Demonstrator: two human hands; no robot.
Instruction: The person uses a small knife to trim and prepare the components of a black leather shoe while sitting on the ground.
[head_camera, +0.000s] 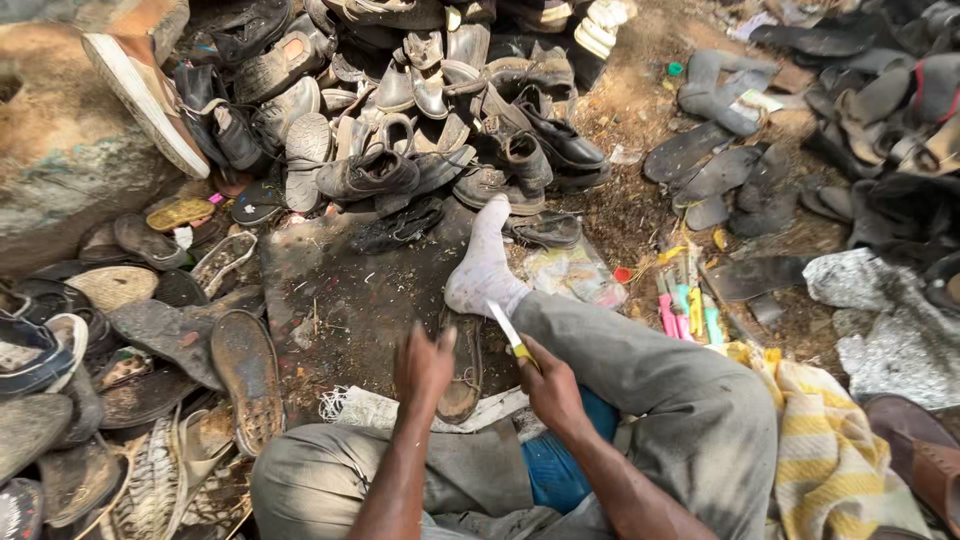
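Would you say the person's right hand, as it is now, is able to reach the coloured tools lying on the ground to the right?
Probably not without effort: the right hand holds a knife, and the raised leg lies between it and the coloured tools.

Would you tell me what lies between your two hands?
In the head view, a worn brown shoe lies between left hand and right hand, which grips a yellow-handled knife.
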